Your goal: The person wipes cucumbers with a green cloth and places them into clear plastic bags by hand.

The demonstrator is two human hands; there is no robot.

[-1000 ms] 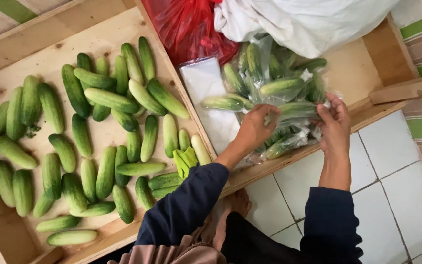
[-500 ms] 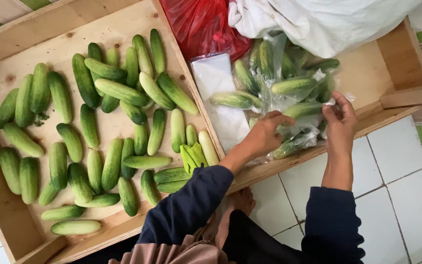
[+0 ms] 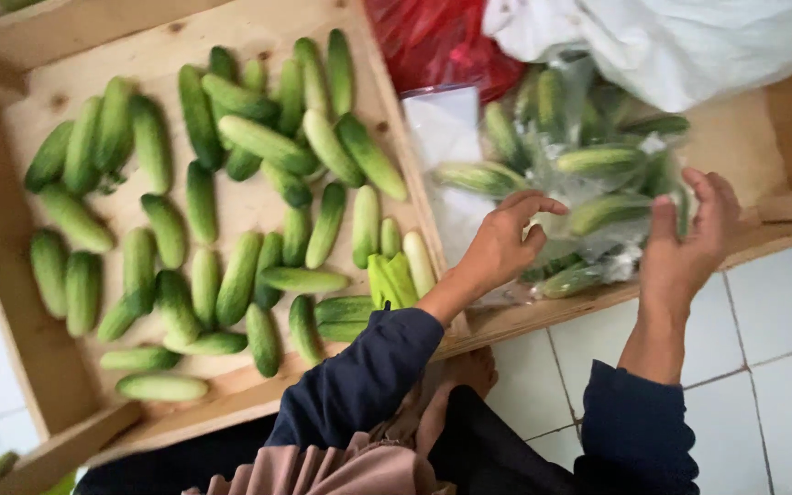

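Working the clear plastic bag of cucumbers [image 3: 588,183], which lies in the right compartment of the wooden crate [image 3: 258,390], just right of the crate's centre divider [image 3: 405,165].

Left hand [image 3: 501,243]: over the bag's near-left corner, fingers loosely curled and half spread, fingertips on the plastic film. Can't tell if it's pinching the film or just resting on it.

Right hand [image 3: 689,243]: at the bag's near-right edge, palm facing the bag, fingers straight and close together, thumb apart. Touching the plastic, no closed grip visible.

Bag contents: cucumbers inside mostly lie crosswise, long axes roughly parallel to the crate's near rail, tips pointing left and right. A few at the far end of the bag stand more along the divider. The one nearest my left hand points its tip at the divider.

Red plastic bag [image 3: 433,41] sits beyond the cucumber bag, against the divider. White plastic bag [image 3: 689,37] is beyond and right of it.

Loose cucumbers [image 3: 258,142] fill the compartment left of the divider, mostly lengthwise, parallel to the divider, some diagonal. White tiled floor [image 3: 781,367] is on my side of the near rail.
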